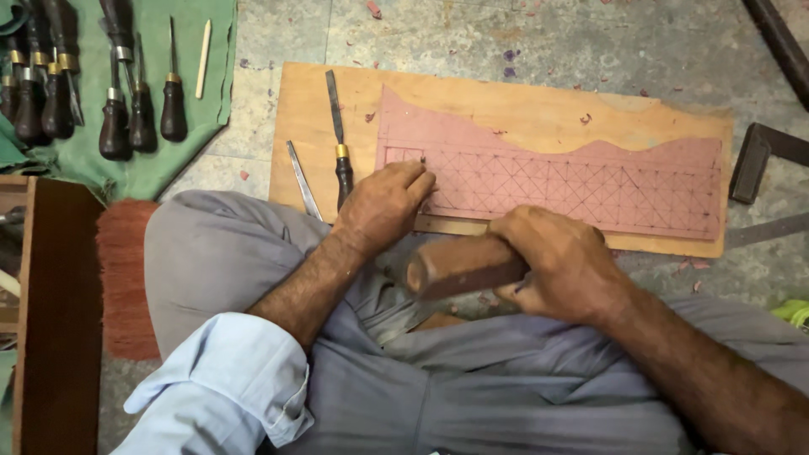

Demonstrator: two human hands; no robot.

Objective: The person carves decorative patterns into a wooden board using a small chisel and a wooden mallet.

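Centrally, the left hand (pixel 383 206) rests on the flat wooden board (pixel 506 101), fingers curled shut around a small tool whose dark tip (pixel 422 159) touches the reddish-pink panel marked with a pencilled lattice grid (pixel 581 181); the tool's shaft is hidden by the fingers; the right hand (pixel 552 265) is clenched around a blocky brown wooden mallet (pixel 459 265), held just beside and below the left hand; two loose chisels, one dark-handled with a brass ferrule (pixel 341 152) and one plain steel (pixel 302 179), lie just beyond the left hand's knuckles; well apart, a green cloth (pixel 194 126) bears a row of dark-handled carving tools (pixel 114 126).
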